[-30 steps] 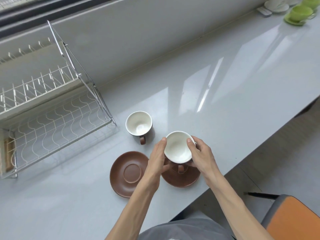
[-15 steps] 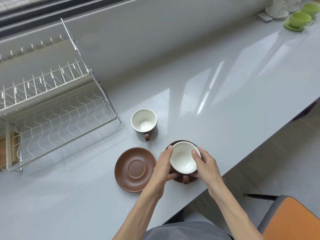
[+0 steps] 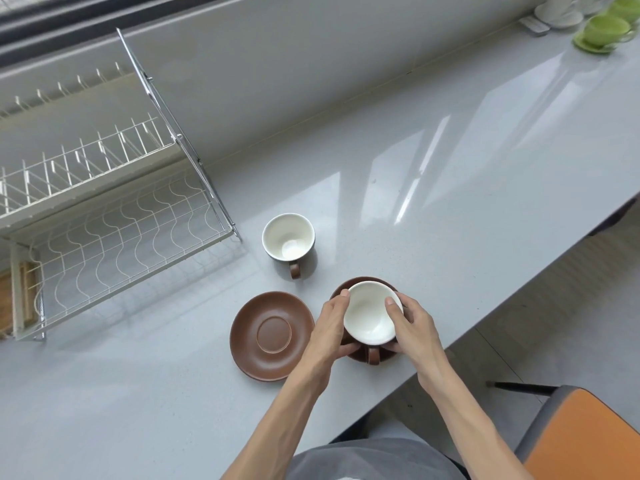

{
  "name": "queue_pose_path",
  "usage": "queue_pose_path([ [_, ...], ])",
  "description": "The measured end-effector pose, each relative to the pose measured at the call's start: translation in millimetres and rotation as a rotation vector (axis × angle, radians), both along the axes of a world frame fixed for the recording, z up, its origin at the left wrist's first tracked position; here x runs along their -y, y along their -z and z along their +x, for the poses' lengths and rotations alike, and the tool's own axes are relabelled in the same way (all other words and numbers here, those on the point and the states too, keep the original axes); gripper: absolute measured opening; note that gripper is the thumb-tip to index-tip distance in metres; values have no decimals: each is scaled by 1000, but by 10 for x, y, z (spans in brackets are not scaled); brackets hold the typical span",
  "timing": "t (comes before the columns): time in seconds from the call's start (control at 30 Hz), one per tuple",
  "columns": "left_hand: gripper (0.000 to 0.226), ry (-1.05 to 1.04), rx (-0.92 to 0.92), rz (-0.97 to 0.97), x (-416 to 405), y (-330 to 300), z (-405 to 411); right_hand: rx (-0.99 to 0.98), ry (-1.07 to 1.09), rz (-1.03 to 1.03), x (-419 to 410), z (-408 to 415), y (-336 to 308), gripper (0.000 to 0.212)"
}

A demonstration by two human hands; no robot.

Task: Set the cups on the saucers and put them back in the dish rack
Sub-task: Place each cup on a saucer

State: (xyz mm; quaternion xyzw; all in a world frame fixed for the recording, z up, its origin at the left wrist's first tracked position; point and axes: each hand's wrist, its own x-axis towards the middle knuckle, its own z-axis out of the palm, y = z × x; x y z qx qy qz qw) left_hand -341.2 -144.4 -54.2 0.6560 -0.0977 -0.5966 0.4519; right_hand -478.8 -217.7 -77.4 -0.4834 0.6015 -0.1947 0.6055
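A cup with a white inside and brown handle [image 3: 370, 318] sits on a brown saucer [image 3: 346, 287] near the counter's front edge. My left hand [image 3: 330, 329] and my right hand [image 3: 412, 329] hold the cup from either side, fingers on its rim. A second brown saucer [image 3: 272, 336] lies bare just to the left. A second cup [image 3: 288, 237] stands alone on the counter behind them, handle toward me. The white wire dish rack [image 3: 114, 230] stands at the left with both tiers bare.
Green cups on green saucers [image 3: 604, 31] and white crockery [image 3: 559, 10] stand at the far right corner of the grey counter [image 3: 450, 168]. A wall runs along the back. An orange chair seat [image 3: 585, 438] is at the lower right, below the counter edge.
Both hands have lowered the cup from above the saucer down onto it. The view has shifted slightly; the other cup and saucer have not moved.
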Motion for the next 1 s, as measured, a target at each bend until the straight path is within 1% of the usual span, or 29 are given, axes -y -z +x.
queue_pose_path([
  [0.07,64,4,5,4,-1,11,-1,-13,-3,-7,2,-4,-2,32],
  [0.13,64,14,10,22,-2,13,10,-39,-26,-18,-1,-12,-9,45],
  [0.2,53,38,34,35,7,-10,36,-86,-65,-32,16,-14,-30,58],
  [0.23,45,49,54,40,10,-20,59,-125,-100,-47,34,-13,-50,61],
  [0.3,33,76,114,49,27,-31,124,-221,-188,-101,89,-5,-96,52],
  [0.37,30,117,193,50,37,-47,202,-315,-264,-176,157,5,-125,44],
  [0.47,52,165,281,26,24,-85,326,-430,-385,-292,229,84,-234,44],
  [0.5,54,181,304,12,17,-119,368,-470,-422,-329,248,130,-276,45],
  [0.57,51,220,365,-5,12,-186,470,-522,-472,-398,287,249,-361,48],
  [0.7,46,298,587,43,22,-265,702,-520,-545,-494,354,528,-474,48],
  [0.83,41,256,811,69,23,-252,921,-460,-581,-566,405,825,-483,48],
  [1.0,43,240,1067,111,65,-235,1103,-424,-577,-674,451,1233,-460,48],
])
